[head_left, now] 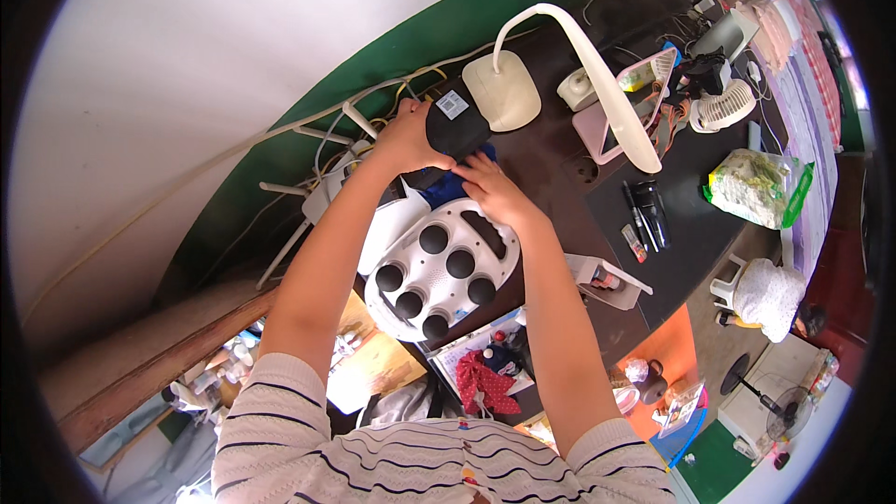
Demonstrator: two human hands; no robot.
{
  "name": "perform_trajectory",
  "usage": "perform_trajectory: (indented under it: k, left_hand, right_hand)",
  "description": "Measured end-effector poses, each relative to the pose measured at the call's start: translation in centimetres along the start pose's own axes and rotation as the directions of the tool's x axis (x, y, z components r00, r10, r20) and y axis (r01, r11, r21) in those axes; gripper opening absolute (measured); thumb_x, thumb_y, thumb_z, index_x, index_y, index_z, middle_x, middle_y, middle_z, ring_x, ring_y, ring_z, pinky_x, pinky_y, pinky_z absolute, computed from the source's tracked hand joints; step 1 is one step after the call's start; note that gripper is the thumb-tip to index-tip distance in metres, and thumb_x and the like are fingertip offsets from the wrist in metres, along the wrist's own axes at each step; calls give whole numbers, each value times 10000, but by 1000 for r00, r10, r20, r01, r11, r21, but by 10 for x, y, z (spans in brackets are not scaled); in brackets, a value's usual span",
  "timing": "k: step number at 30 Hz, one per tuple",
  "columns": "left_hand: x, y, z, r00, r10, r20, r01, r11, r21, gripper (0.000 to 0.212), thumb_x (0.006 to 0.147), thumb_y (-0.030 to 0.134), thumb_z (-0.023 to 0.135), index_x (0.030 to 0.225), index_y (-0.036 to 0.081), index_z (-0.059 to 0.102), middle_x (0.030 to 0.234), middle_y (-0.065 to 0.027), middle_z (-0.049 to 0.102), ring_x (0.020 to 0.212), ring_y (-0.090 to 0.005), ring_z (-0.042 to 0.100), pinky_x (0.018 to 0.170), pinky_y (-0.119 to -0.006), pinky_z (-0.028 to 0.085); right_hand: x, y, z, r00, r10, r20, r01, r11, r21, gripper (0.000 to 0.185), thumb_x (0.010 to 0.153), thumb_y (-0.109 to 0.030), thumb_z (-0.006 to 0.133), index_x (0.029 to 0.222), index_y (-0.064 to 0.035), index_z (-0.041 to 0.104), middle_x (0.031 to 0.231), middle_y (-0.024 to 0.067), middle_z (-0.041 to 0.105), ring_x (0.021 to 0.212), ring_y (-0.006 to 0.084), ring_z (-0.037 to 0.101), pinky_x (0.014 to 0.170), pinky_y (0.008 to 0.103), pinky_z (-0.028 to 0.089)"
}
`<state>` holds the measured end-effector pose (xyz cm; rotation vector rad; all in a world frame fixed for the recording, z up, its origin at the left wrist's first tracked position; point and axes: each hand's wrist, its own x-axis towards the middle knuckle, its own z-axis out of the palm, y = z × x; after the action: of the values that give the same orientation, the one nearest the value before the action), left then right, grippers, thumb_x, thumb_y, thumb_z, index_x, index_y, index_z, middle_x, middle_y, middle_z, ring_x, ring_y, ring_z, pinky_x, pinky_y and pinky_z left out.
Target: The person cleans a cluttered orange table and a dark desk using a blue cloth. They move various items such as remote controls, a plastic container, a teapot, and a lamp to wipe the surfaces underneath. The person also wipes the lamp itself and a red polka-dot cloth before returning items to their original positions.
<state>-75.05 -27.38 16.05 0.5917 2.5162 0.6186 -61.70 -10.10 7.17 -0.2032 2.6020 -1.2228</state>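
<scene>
My left hand [407,141] is around the near left side of a black box [458,127] that bears a white printed label. Its thumb lies along the box's lower edge. Close by, the fingers of my right hand [495,190] rest at a dark blue item [445,189] beneath the box; whether they grip it is hidden. Below my hands sits a white plastic device [439,271] with several black round knobs and a handle slot, by my right wrist. A white router [323,197] with several antennas stands left of my left forearm, partly covered.
A white desk lamp [502,91] arches over the dark table. To the right are a pink-framed mirror [595,131], a small fan [724,106], pens [635,213] and a green-white plastic package [756,187]. Cables [399,84] run along the wall. A person [770,297] sits farther off.
</scene>
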Motion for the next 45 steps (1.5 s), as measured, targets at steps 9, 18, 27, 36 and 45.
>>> perform_trajectory:
  k: [9, 18, 27, 36, 45]
  left_hand:
    - [-1, -12, -17, 997, 21, 68, -9, 983, -184, 1175, 480, 395, 893, 1428, -75, 384, 1389, -207, 417, 1273, -339, 475, 1067, -366, 415]
    - [5, -10, -19, 994, 14, 105, 6, 982, -187, 1210, 458, 456, 869, 1417, -101, 386, 1398, -251, 399, 1239, -351, 508, 1036, -364, 446]
    - [-8, 12, 22, 993, -96, -70, 102, 991, 90, 1145, 485, 377, 912, 1420, -13, 378, 1383, -185, 415, 1214, -375, 522, 998, -422, 473]
    - [-13, 27, 46, 983, -123, -136, 157, 946, 282, 1156, 500, 365, 917, 1452, 65, 334, 1415, -130, 391, 1201, -368, 522, 957, -536, 465]
    - [-130, 18, 16, 892, 172, -419, -234, 967, -102, 581, 870, 154, 680, 1397, 86, 446, 1409, -171, 407, 1229, -391, 476, 1027, -439, 404]
  right_hand:
    - [77, -7, 16, 983, -34, -181, 18, 996, -90, 550, 910, -281, 569, 1435, -172, 446, 1517, 119, 382, 1413, 327, 310, 1163, 438, 262]
    - [47, -22, 3, 984, -6, 179, 15, 999, -48, 430, 961, -311, 432, 1336, -157, 576, 1484, 113, 446, 1433, 307, 286, 1187, 464, 176]
    - [-45, -41, -4, 925, 333, -182, -340, 940, -12, 426, 931, -245, 376, 1108, -123, 744, 1549, 77, 365, 1445, 338, 270, 1174, 513, 211]
    - [-7, -17, -13, 646, 442, -622, -538, 842, 40, 397, 931, -236, 431, 1156, -48, 700, 1525, 188, 362, 1387, 470, 312, 1099, 571, 320]
    - [-68, -40, 13, 793, 356, -495, -440, 896, -60, 373, 889, -222, 483, 1081, -3, 717, 1404, 269, 477, 1311, 485, 402, 1118, 499, 326]
